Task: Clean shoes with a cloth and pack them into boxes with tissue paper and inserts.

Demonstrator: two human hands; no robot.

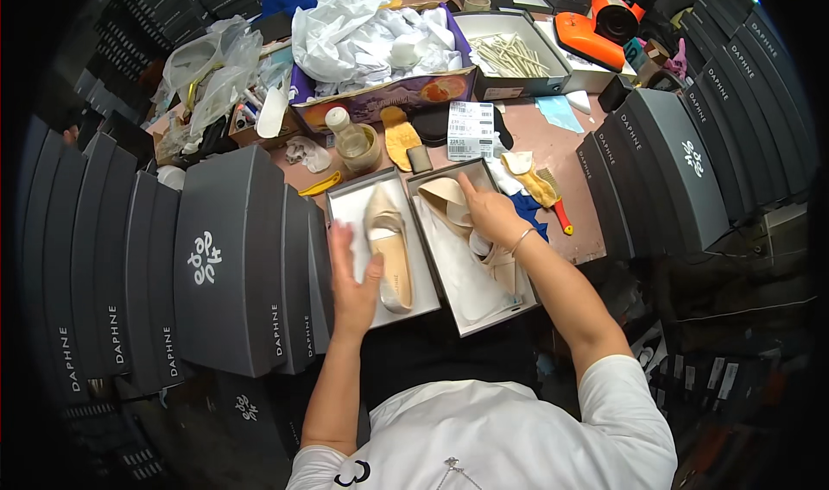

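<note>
A beige pointed-toe shoe (pixel 396 270) lies sole down in a shallow white-lined tray (pixel 350 198), likely one half of a shoebox. My left hand (pixel 352 283) is at that tray's left side, fingers apart, thumb beside the shoe, holding nothing. Right beside it stands a dark grey shoebox (pixel 484 322) with white paper (pixel 466 287) inside. A second beige shoe (pixel 440 198) is in this box, under my right hand (pixel 494 214). The right fingers are curled on that shoe, the index finger at its upper part. My palm hides some of the shoe.
Grey shoeboxes stand in rows at left (pixel 229 265) and right (pixel 669 170). Behind are a purple carton (pixel 389 93) of white paper, a box of thin sticks (pixel 509 54), a glass bottle (pixel 350 136) and an orange tool (pixel 591 41). A red-handled brush (pixel 560 207) lies at right.
</note>
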